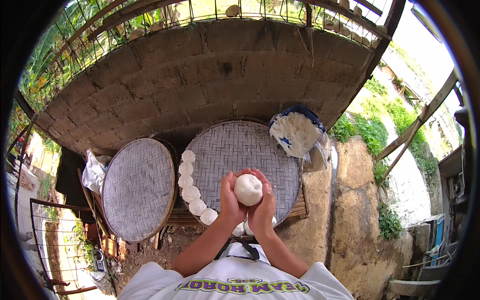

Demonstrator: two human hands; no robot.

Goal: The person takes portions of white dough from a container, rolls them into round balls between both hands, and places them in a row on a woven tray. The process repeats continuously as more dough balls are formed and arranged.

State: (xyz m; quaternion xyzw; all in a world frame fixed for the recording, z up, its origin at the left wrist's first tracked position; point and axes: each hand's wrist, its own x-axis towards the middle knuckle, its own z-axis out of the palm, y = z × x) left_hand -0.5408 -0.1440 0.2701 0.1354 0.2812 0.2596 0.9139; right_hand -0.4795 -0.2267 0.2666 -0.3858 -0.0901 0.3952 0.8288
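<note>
My left hand (229, 200) and my right hand (263, 205) are cupped together around a round lump of white dough (248, 188) with a dimpled top. Both hands are above a large round woven tray (230, 145). A curved row of several flattened white dough pieces (191, 193) lines the tray's left and lower edge, partly hidden behind my hands and arms. At the tray's back right sits a blue container (310, 111) holding a mass of white dough (294, 131), with clear plastic beside it.
A second woven tray (136, 187) lies to the left, beside a white bag (95, 170). A block wall (215, 75) with railing above stands behind. Bamboo slats (300, 207) show under the main tray. A stained concrete ledge, plants and wooden poles are at the right.
</note>
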